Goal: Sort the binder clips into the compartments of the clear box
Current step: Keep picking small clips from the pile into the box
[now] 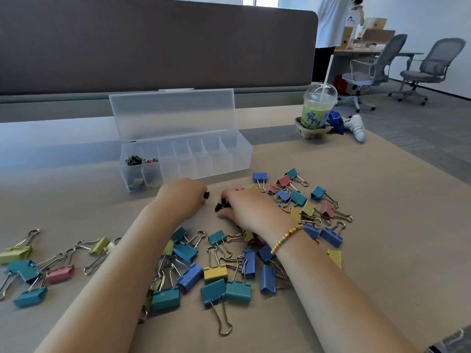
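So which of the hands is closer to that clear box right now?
The left. The left hand sits just in front of the clear box, below its left end. The right hand lies further from it, among the binder clips.

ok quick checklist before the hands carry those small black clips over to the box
1. Clear box lid open: ok, it stands upright behind the compartments.
2. Left hand has a clip: ok, a small black clip shows at its fingertips.
3. Right hand has clips: ok, its fingers curl over small black clips; how many, cannot tell.
4. Target compartment: ok, only the two leftmost compartments hold small clips; the rest look empty.
5. Path to the box: ok, bare table between hands and box.
6. Iced drink cup out of the way: ok, far right.
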Action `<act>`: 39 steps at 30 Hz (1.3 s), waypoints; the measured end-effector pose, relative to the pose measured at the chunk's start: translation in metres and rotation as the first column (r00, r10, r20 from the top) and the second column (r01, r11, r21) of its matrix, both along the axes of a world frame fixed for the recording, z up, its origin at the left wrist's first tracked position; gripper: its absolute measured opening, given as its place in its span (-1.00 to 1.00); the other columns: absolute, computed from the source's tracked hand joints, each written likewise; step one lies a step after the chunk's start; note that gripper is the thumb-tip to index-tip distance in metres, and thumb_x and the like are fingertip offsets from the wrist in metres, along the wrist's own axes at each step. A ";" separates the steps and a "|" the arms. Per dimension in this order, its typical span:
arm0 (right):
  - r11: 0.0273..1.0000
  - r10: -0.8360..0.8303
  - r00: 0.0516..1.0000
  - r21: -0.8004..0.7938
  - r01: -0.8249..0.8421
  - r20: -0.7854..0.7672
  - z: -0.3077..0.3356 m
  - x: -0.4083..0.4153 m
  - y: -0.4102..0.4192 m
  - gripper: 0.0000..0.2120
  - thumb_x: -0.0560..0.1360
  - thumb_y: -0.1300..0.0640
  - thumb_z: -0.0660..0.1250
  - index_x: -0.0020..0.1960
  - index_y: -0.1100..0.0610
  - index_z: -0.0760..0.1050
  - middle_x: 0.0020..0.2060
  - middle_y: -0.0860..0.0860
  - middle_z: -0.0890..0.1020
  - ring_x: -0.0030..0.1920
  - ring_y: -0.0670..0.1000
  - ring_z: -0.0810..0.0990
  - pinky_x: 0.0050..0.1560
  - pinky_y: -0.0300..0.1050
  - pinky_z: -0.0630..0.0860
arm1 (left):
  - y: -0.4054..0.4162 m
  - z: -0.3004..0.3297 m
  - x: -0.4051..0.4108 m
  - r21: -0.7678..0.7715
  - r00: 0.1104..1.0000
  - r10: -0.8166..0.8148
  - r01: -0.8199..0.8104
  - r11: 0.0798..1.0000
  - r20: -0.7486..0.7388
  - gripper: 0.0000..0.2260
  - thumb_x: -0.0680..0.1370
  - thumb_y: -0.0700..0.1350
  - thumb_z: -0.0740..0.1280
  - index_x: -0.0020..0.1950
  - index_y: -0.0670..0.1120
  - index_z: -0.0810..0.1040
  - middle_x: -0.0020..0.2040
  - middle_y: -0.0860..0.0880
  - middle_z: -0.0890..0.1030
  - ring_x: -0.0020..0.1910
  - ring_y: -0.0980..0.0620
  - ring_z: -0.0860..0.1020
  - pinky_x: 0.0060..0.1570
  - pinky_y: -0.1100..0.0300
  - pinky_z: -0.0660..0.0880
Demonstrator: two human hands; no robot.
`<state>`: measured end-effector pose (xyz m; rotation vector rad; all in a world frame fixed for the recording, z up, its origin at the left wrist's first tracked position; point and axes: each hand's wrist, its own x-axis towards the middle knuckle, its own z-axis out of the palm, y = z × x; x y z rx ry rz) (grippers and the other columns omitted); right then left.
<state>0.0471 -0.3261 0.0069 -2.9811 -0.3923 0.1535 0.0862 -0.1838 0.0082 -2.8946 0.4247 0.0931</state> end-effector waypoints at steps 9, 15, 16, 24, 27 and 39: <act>1.000 -0.019 1.000 0.015 0.019 0.021 0.002 -0.004 -0.002 -0.75 0.60 0.07 0.19 0.15 0.23 0.32 -0.02 0.15 0.55 -0.14 0.15 0.47 -0.23 -0.09 0.27 | -0.011 -0.007 -0.007 0.061 0.998 -0.046 0.043 0.997 0.048 -0.82 0.57 -0.30 0.12 0.16 -0.23 0.36 -0.01 -0.14 0.57 -0.02 -0.14 0.55 -0.21 0.13 0.38; 0.999 -0.023 0.997 -0.029 0.025 0.071 -0.002 -0.002 -0.002 -0.84 0.58 0.27 0.14 0.15 0.26 0.32 -0.03 0.17 0.56 -0.24 0.11 0.39 -0.37 -0.11 0.25 | -0.012 -0.004 -0.009 0.019 0.998 -0.055 0.056 0.998 -0.026 -0.79 0.57 -0.30 0.12 0.19 -0.28 0.35 -0.06 -0.16 0.56 -0.04 -0.15 0.54 -0.16 0.10 0.43; 0.999 -0.025 0.997 -0.038 0.028 0.074 -0.003 -0.002 -0.002 -0.84 0.58 0.30 0.14 0.15 0.26 0.33 -0.04 0.18 0.56 -0.24 0.11 0.38 -0.43 -0.12 0.19 | -0.011 -0.003 -0.009 0.005 0.997 -0.063 0.064 0.998 -0.054 -0.81 0.58 -0.27 0.12 0.16 -0.27 0.38 -0.05 -0.16 0.55 -0.04 -0.14 0.53 -0.12 0.10 0.44; 0.998 -0.055 0.997 0.017 0.054 0.056 -0.004 0.001 -0.004 -0.83 0.59 0.23 0.12 0.16 0.26 0.31 -0.16 0.14 0.54 -0.28 0.08 0.41 -0.44 -0.14 0.22 | -0.018 0.006 -0.017 0.018 0.985 -0.085 0.088 0.996 -0.152 -0.84 0.56 -0.25 0.15 0.08 -0.21 0.46 -0.30 -0.03 0.35 -0.15 -0.06 0.40 -0.15 0.19 0.34; 0.965 -0.104 0.994 0.236 0.110 -0.040 0.002 0.002 -0.009 -0.80 0.61 0.12 0.09 0.13 0.23 0.31 -0.31 0.03 0.43 -0.36 -0.02 0.35 -0.32 -0.10 0.32 | -0.018 0.001 -0.014 0.008 0.988 -0.047 0.048 0.999 -0.146 -0.79 0.58 -0.24 0.14 0.15 -0.23 0.47 -0.12 -0.11 0.49 -0.10 -0.09 0.45 -0.09 0.16 0.40; -0.367 0.297 0.901 0.833 0.414 -0.317 0.017 0.008 -0.052 -0.81 0.55 0.20 -0.01 -0.20 0.12 0.28 -0.52 -0.06 0.30 -0.60 -0.17 0.19 -0.64 -0.36 0.02 | -0.009 0.029 -0.011 -0.606 0.810 -0.445 -0.582 -0.542 -0.381 -0.84 0.51 -0.28 -0.01 -0.19 -0.09 0.28 -0.40 0.00 0.34 -0.60 0.17 0.21 -0.66 0.41 0.08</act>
